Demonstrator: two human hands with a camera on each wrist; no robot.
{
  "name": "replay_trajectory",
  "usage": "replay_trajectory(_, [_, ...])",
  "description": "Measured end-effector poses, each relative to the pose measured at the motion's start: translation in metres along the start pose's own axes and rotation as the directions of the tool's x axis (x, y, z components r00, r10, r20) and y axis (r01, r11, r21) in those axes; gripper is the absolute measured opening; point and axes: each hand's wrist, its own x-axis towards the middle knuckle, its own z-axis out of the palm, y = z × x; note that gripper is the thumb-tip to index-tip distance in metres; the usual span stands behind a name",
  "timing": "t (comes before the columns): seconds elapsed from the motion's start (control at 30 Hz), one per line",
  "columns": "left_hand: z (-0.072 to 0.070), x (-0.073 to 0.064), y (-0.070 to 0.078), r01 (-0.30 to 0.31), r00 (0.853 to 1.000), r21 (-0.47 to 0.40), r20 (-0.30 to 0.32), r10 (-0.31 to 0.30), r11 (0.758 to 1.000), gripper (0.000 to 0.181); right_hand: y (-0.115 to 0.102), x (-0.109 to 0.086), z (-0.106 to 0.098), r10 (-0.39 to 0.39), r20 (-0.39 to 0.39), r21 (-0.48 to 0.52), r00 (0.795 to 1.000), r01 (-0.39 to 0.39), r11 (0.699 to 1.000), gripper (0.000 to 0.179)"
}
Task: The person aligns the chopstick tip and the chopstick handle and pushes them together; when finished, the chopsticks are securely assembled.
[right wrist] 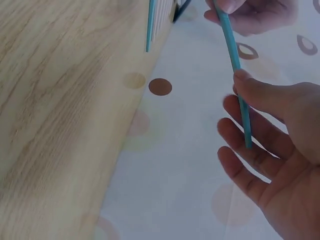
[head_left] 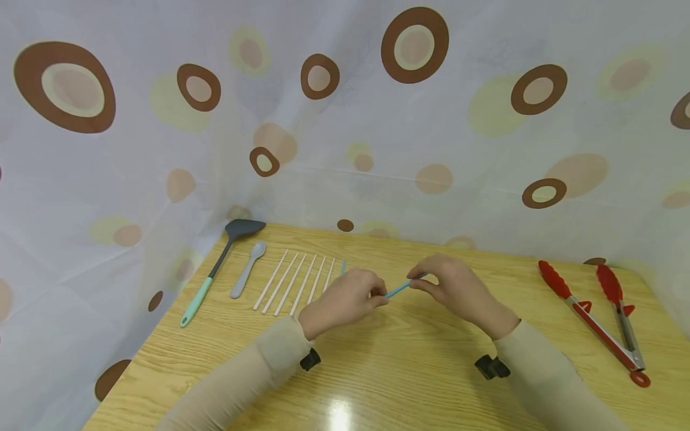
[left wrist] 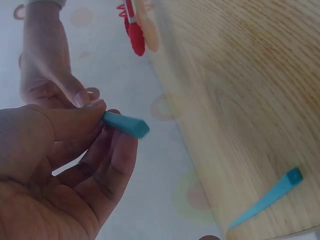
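A blue chopstick (head_left: pixel 399 290) is held above the table between both hands. My left hand (head_left: pixel 350 299) pinches its thicker end, whose squared tip pokes out past the thumb in the left wrist view. Toward the thin end, my right hand (head_left: pixel 453 287) grips it between thumb and index finger; the other fingers are spread loosely in the right wrist view. A second blue chopstick (left wrist: pixel 270 200) lies on the table, partly covered by the left hand in the head view. Beside it several white chopsticks (head_left: pixel 293 284) lie in a row.
Left of the row are a grey spoon (head_left: pixel 249 269) and a black spatula with a mint handle (head_left: pixel 197 299). Red-tipped tongs (head_left: pixel 604 332) lie spread on the right. A patterned curtain (head_left: pixel 345 131) hangs behind the wooden table (head_left: pixel 409 371).
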Motion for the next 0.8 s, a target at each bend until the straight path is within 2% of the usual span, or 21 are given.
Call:
replay_trajectory(0.13, [0.001, 0.001, -0.006, 0.031, 1.0, -0.167, 0.011, -0.029, 0.986, 0.01, 0.006, 0.004, 0.001, 0.027, -0.045, 0.057, 0.999, -0.024, 0.998, 0.026])
replay_trajectory(0.2, [0.001, 0.002, -0.007, 0.055, 0.998, -0.259, 0.025, -0.05, 0.964, 0.011, 0.008, 0.006, 0.002, 0.094, -0.05, 0.129, 0.994, -0.087, 0.988, 0.031])
replay_trajectory(0.27, [0.002, 0.003, -0.01, 0.085, 0.996, -0.348, 0.042, -0.075, 0.934, 0.011, 0.009, 0.009, 0.002, 0.19, -0.037, 0.248, 0.981, -0.175, 0.953, 0.037])
replay_trajectory(0.3, [0.002, 0.004, -0.011, 0.101, 0.995, -0.388, 0.051, -0.088, 0.916, 0.011, 0.009, 0.011, 0.003, 0.244, -0.02, 0.33, 0.969, -0.224, 0.917, 0.041])
replay_trajectory(0.33, [0.003, 0.004, -0.012, 0.119, 0.993, -0.428, 0.06, -0.103, 0.896, 0.011, 0.01, 0.013, 0.003, 0.294, 0.001, 0.417, 0.956, -0.268, 0.869, 0.046])
replay_trajectory(0.4, [0.004, 0.006, -0.014, 0.139, 0.99, -0.48, 0.067, -0.122, 0.866, 0.011, 0.011, 0.018, 0.005, 0.376, 0.062, 0.575, 0.925, -0.341, 0.744, 0.054])
replay_trajectory(0.47, [0.004, 0.006, -0.016, 0.153, 0.988, -0.526, 0.072, -0.136, 0.836, 0.011, 0.01, 0.022, 0.008, 0.42, 0.136, 0.697, 0.897, -0.388, 0.603, 0.057])
replay_trajectory(0.53, [0.004, 0.006, -0.017, 0.167, 0.986, -0.549, 0.079, -0.149, 0.819, 0.011, 0.009, 0.025, 0.013, 0.438, 0.199, 0.75, 0.876, -0.424, 0.507, 0.053])
replay_trajectory(0.57, [0.004, 0.006, -0.018, 0.172, 0.985, -0.557, 0.082, -0.153, 0.812, 0.011, 0.009, 0.026, 0.016, 0.443, 0.225, 0.76, 0.868, -0.441, 0.477, 0.049])
replay_trajectory(0.63, [0.003, 0.006, -0.02, 0.191, 0.981, -0.57, 0.094, -0.168, 0.799, 0.009, 0.008, 0.028, 0.022, 0.444, 0.265, 0.771, 0.856, -0.465, 0.435, 0.04])
replay_trajectory(0.8, [0.004, 0.005, -0.027, 0.249, 0.968, -0.581, 0.119, -0.223, 0.774, 0.008, 0.011, 0.033, 0.039, 0.446, 0.338, 0.776, 0.829, -0.513, 0.366, 0.032])
